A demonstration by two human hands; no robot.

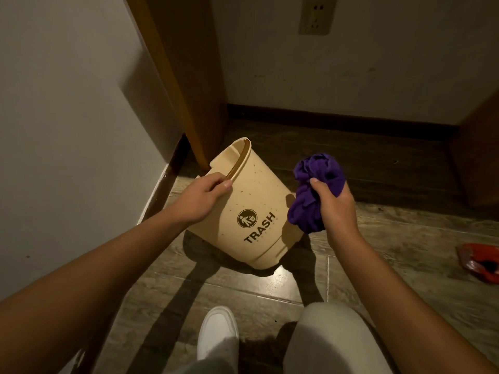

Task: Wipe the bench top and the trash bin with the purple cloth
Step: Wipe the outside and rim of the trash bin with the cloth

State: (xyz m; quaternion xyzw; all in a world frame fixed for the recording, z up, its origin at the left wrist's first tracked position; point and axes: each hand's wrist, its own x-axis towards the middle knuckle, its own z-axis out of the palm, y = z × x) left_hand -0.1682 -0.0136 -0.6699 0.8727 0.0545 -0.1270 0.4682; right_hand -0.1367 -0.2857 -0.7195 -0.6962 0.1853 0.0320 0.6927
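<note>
Head view: trash bin (251, 209) tipped on the floor (378, 265), cloth just beside it.
Left hand (201, 197) fingers curl over the rim; right hand (333, 209) fingers clench the bunched purple cloth (314, 190); pressing hard could slide the tilted bin from that one-handed hold.

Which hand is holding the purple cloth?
The right hand grips the bunched purple cloth. The left hand instead holds the rim of the tilted trash bin.
</note>
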